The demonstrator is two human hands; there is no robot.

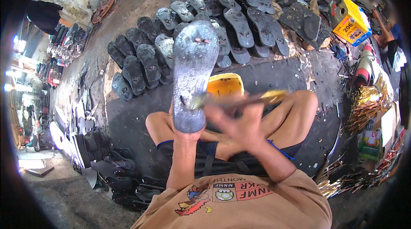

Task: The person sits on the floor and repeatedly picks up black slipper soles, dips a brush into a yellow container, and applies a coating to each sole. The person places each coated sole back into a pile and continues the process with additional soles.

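My left hand point(190, 135) holds up a dark sandal sole point(195, 66) from beneath, toe end away from me. Most of that hand is hidden behind the sole. The raised face looks wet and shiny, with a strap knot near the toe and strap ends near the heel. My right hand point(242, 124), blurred by motion, grips a brush point(233, 102), also smeared. Its bristle end is at the sole's heel part. Just beyond the brush sits a yellow tub point(225, 84) with orange inside, partly covered by the brush and sole.
Rows of dark soles point(147, 64) lie ahead on a black mat point(274, 72), some shiny. More sandals point(124, 165) are piled at my left. To the right are a yellow box point(352, 20), bundled gold strips point(369, 105) and scraps. Another person's arm point(382, 28) shows at far right.
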